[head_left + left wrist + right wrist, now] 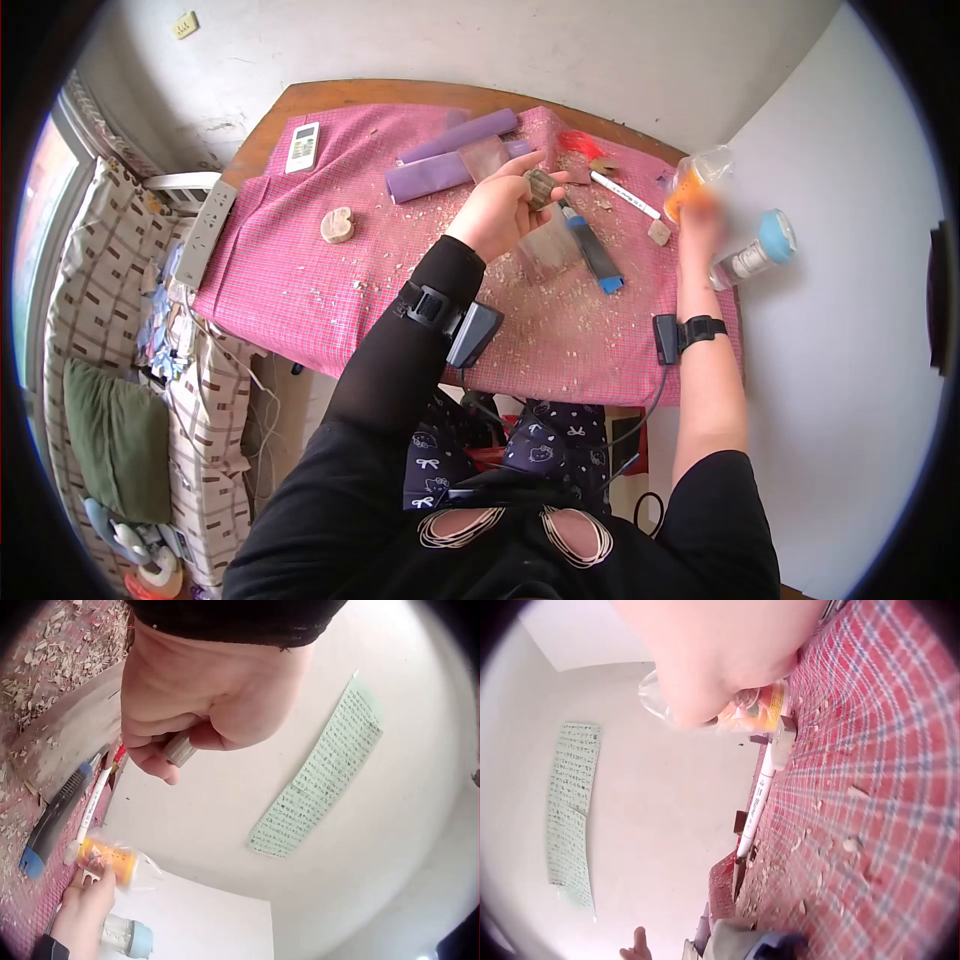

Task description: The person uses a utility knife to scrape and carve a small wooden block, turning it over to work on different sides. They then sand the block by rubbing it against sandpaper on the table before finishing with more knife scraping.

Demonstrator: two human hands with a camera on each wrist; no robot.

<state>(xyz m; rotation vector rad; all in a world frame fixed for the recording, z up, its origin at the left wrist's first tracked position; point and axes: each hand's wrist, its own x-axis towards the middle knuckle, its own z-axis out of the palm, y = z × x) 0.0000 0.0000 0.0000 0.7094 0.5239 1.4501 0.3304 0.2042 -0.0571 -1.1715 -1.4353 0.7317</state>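
Note:
My left hand (497, 213) is raised over the middle of the table, fingers curled round a small wooden piece (541, 188). One end of that wood shows between thumb and fingers in the left wrist view. At the table's right edge, my right hand (702, 235) grips an orange-labelled package (114, 861) with clear plastic around it. Beside the right hand stands a clear bottle (752, 258) with a light blue lid. Below the left hand lies a tool with a grey and blue handle (597, 252). A white marker (627, 196) lies between the hands, near a small pale block (659, 232).
Wood shavings cover the pink checked cloth (300, 270). Purple rolls (430, 178) lie at the back, with red material (580, 145) to their right. A rounded wooden piece (338, 225) and a white remote (302, 147) lie left. A power strip (205, 235) sits by the left edge.

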